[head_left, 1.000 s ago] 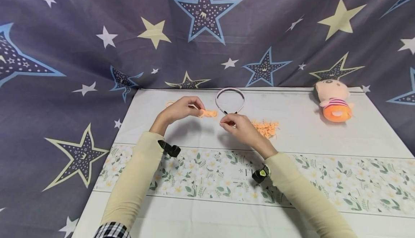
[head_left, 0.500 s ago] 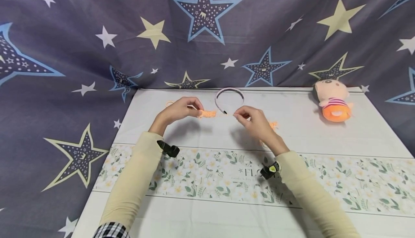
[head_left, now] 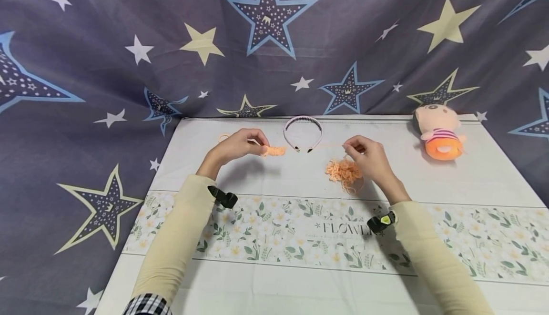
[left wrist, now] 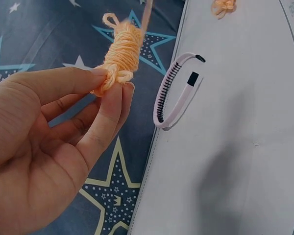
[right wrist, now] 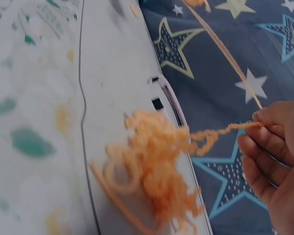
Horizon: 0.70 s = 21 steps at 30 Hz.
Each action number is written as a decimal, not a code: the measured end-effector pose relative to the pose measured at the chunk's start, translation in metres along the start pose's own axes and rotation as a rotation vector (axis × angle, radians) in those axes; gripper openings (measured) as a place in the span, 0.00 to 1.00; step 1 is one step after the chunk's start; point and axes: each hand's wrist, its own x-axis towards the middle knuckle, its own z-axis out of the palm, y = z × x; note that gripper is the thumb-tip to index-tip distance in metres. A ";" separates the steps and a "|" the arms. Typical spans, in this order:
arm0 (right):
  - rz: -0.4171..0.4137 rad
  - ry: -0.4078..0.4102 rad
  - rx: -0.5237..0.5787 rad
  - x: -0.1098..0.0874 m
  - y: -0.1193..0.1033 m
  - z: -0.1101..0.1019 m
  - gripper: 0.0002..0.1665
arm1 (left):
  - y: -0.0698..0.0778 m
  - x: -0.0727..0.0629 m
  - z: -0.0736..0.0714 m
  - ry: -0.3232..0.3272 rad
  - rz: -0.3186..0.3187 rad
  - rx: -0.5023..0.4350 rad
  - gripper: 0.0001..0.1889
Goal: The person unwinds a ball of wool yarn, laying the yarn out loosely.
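Observation:
Between its thumb and fingers my left hand (head_left: 240,146) pinches one end of a small wound bundle of orange yarn (left wrist: 121,51). A strand of yarn (right wrist: 228,54) stretches from that bundle across to my right hand (head_left: 372,160), whose thumb and finger pinch it. From the right fingertips a crinkled length runs down to a loose tangle of orange yarn (head_left: 343,172), seen large in the right wrist view. Whether the tangle rests fully on the table cannot be told. Behind and between the hands lies a pale pink headband (head_left: 303,118) with black teeth and black tips.
A plush toy (head_left: 442,136) with a striped top and orange bottom lies at the back right of the white table (head_left: 240,286). A pale orange ring (head_left: 223,137) is partly hidden behind the left hand. A star-patterned cloth (head_left: 128,15) hangs behind and to the left.
My right hand has moved to the right, drawing out the strand between the hands. The tangle has come into view beside it. My left hand has stayed nearly still.

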 end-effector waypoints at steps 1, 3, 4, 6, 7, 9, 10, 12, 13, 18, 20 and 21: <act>0.004 0.008 -0.007 -0.001 0.003 -0.003 0.11 | 0.000 0.000 0.000 0.000 0.001 0.000 0.08; 0.013 0.026 -0.023 -0.003 0.008 -0.008 0.11 | 0.001 0.000 0.000 0.002 0.003 0.000 0.08; 0.019 0.031 -0.030 -0.004 0.012 -0.011 0.11 | 0.001 0.000 0.000 0.004 0.003 0.000 0.08; 0.030 0.039 -0.046 -0.006 0.018 -0.016 0.11 | 0.001 0.000 -0.001 0.006 0.003 0.001 0.08; 0.037 0.045 -0.054 -0.008 0.021 -0.018 0.11 | 0.002 0.000 -0.001 0.005 0.001 0.002 0.08; 0.051 0.056 -0.067 -0.011 0.028 -0.023 0.11 | 0.003 0.000 -0.001 0.004 0.000 0.008 0.08; 0.057 0.061 -0.071 -0.013 0.031 -0.026 0.12 | 0.002 0.000 -0.001 0.004 -0.001 0.008 0.08; 0.068 0.079 -0.085 -0.016 0.037 -0.033 0.12 | 0.002 0.000 -0.001 0.003 0.001 0.014 0.08; 0.075 0.087 -0.089 -0.018 0.039 -0.036 0.12 | 0.002 -0.001 -0.001 0.005 0.002 0.016 0.08; 0.127 0.114 -0.133 -0.026 0.048 -0.057 0.14 | -0.001 -0.001 -0.003 0.009 0.008 0.018 0.08; 0.159 0.120 -0.148 -0.028 0.051 -0.064 0.15 | -0.002 -0.001 -0.003 0.008 0.008 0.014 0.08; 0.175 0.125 -0.155 -0.030 0.053 -0.068 0.15 | -0.003 0.000 -0.004 0.008 0.008 0.011 0.09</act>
